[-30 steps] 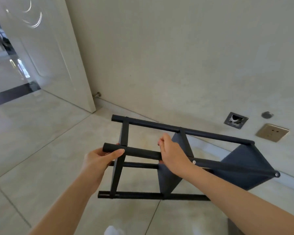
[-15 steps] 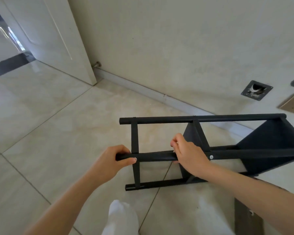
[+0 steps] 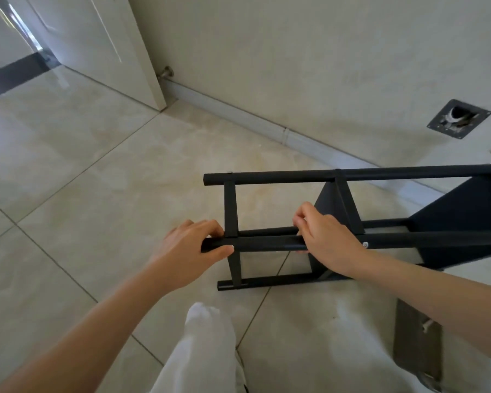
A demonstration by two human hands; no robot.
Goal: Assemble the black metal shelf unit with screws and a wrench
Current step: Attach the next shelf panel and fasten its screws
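Observation:
The black metal shelf unit [image 3: 352, 177] lies on its side on the tiled floor, its long posts running left to right. Dark shelf panels [image 3: 462, 219] sit toward its right end. My left hand [image 3: 190, 248] grips the left end of the nearest upper post, thumb under it. My right hand [image 3: 326, 239] holds the same post a little further right, fingers curled over it. A small silver screw head [image 3: 365, 245] shows just right of my right hand. No wrench is in view.
A wall with a skirting board [image 3: 281, 131] runs behind the shelf. A white door [image 3: 97, 46] with a door stop [image 3: 166, 72] stands at the upper left. A metal wall plate [image 3: 458, 119] is at the right. My white-trousered leg [image 3: 207, 344] and a grey flat piece [image 3: 417, 347] lie near.
The shelf unit has come down and level, from tilted in the air to lying along the floor. My view has dropped toward the floor. Both hands keep hold of the same post.

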